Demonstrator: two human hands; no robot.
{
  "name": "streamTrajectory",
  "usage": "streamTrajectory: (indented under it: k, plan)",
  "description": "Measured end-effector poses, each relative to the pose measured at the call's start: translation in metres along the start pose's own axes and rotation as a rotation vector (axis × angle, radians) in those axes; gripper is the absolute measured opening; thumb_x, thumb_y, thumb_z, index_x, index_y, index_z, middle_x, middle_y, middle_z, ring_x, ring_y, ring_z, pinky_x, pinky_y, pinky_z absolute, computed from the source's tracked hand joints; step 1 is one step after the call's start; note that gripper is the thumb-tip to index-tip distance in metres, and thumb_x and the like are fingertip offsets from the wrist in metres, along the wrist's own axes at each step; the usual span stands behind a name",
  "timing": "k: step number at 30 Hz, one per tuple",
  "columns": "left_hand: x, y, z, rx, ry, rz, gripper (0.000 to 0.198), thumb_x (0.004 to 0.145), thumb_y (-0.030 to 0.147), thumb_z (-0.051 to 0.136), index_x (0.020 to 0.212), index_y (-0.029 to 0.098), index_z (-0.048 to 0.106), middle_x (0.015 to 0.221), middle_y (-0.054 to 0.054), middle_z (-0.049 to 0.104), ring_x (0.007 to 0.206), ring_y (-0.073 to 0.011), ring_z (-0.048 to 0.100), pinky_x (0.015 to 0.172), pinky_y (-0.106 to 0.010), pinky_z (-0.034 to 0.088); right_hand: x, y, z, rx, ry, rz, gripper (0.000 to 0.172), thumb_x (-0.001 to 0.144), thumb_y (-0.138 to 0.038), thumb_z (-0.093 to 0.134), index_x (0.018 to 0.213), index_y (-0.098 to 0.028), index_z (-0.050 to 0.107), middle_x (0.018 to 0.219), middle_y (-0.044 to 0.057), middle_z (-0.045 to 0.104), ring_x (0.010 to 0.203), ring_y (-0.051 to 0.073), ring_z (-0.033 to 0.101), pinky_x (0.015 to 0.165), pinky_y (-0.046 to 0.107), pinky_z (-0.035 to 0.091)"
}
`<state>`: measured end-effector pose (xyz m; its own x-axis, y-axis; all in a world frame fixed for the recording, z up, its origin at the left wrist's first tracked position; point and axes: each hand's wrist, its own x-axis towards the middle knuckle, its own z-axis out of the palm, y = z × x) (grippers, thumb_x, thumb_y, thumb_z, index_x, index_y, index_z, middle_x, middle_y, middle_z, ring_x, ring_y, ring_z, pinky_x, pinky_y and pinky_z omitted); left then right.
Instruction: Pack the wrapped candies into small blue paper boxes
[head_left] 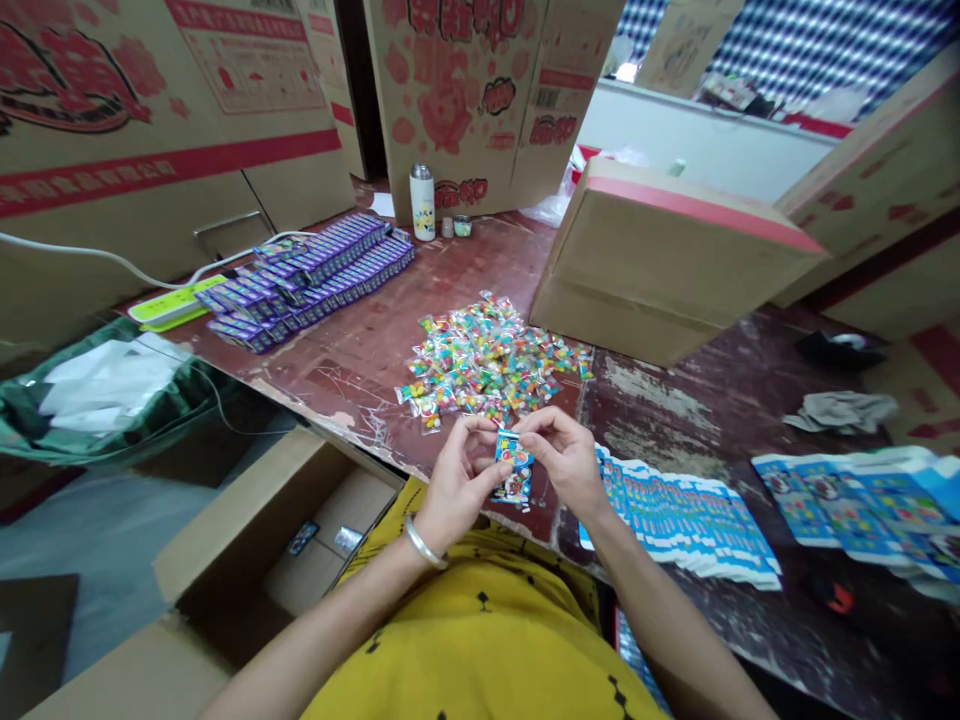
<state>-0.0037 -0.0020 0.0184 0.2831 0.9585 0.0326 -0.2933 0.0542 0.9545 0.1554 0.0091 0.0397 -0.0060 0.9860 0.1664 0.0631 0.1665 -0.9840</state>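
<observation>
While candy pile lies beyond | left fingers pinch blue packet | right fingers pinch it

table: worn, scratched wood | candy packets: glossy plastic | box: matt cardboard

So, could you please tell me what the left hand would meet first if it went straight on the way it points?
Beyond the blue packet it pinches, the left hand would probably meet the candy pile; depth is unclear.
</observation>
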Motion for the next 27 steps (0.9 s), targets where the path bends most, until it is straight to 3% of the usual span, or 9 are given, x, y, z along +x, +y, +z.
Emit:
streamTrajectory:
  k: [2, 6, 12, 20, 23, 25, 27]
  plan:
    - [0.000, -0.001, -0.002, 0.055, 0.009, 0.012, 0.039, 0.080, 0.020, 0.069, 0.110, 0.023, 0.044, 0.100, -0.001, 0.053, 0.087, -0.0114, 0.058, 0.073, -0.021, 0.051, 0.002, 0.000, -0.002, -0.019, -0.036, 0.052, 0.020, 0.076, -0.035, 0.074, 0.075, -0.019, 0.062, 0.082, 0.003, 0.065, 0.076, 0.016, 0.061, 0.071, 0.028, 0.050]
    - [-0.002, -0.003, -0.005, 0.204, 0.024, 0.041, 0.040, 0.084, 0.020, 0.064, 0.119, 0.023, 0.046, 0.106, -0.005, 0.054, 0.096, -0.0160, 0.060, 0.081, -0.028, 0.052, 0.010, -0.001, -0.008, -0.047, -0.063, 0.165, 0.025, 0.067, -0.035, 0.080, 0.079, -0.018, 0.066, 0.079, 0.002, 0.066, 0.072, 0.016, 0.060, 0.068, 0.028, 0.049]
    - [-0.001, 0.007, -0.008, 0.244, -0.091, 0.045, 0.051, 0.087, 0.018, 0.059, 0.134, 0.025, 0.042, 0.110, -0.007, 0.057, 0.095, -0.0176, 0.060, 0.083, -0.032, 0.053, 0.024, -0.003, -0.019, -0.068, -0.146, 0.201, 0.024, 0.070, -0.037, 0.078, 0.072, -0.016, 0.065, 0.068, -0.001, 0.063, 0.064, 0.013, 0.056, 0.065, 0.027, 0.046]
    - [0.000, 0.008, -0.011, 0.229, -0.111, -0.041, 0.032, 0.084, 0.022, 0.062, 0.115, 0.020, 0.053, 0.103, -0.005, 0.061, 0.089, -0.0153, 0.060, 0.078, -0.026, 0.051, 0.002, -0.007, -0.011, -0.292, -0.209, -0.138, 0.019, 0.090, -0.033, 0.058, 0.081, -0.020, 0.069, 0.093, 0.006, 0.067, 0.089, 0.018, 0.062, 0.081, 0.032, 0.048]
    - [0.003, 0.024, -0.029, 0.323, -0.210, -0.089, 0.031, 0.086, 0.023, 0.058, 0.115, 0.020, 0.050, 0.101, -0.005, 0.062, 0.087, -0.0157, 0.061, 0.078, -0.027, 0.050, -0.005, -0.003, -0.029, -0.344, -0.255, -0.092, 0.023, 0.090, -0.037, 0.057, 0.104, -0.023, 0.068, 0.111, 0.007, 0.065, 0.098, 0.019, 0.062, 0.080, 0.031, 0.051]
    - [0.003, 0.041, -0.055, 0.497, -0.312, -0.144, 0.030, 0.087, 0.025, 0.054, 0.117, 0.021, 0.050, 0.102, -0.005, 0.063, 0.087, -0.0163, 0.062, 0.078, -0.027, 0.050, -0.004, 0.003, -0.059, -0.438, -0.170, -0.009, 0.032, 0.089, -0.041, 0.057, 0.115, -0.023, 0.063, 0.111, 0.008, 0.065, 0.094, 0.019, 0.063, 0.073, 0.030, 0.052]
    - [0.000, 0.056, -0.089, 0.743, -0.416, -0.220, 0.027, 0.088, 0.028, 0.051, 0.114, 0.021, 0.053, 0.098, -0.004, 0.066, 0.087, -0.0175, 0.063, 0.079, -0.028, 0.050, -0.001, 0.014, -0.096, -0.685, -0.002, 0.051, 0.029, 0.087, -0.043, 0.057, 0.105, -0.021, 0.066, 0.099, 0.007, 0.067, 0.083, 0.019, 0.063, 0.070, 0.030, 0.050]
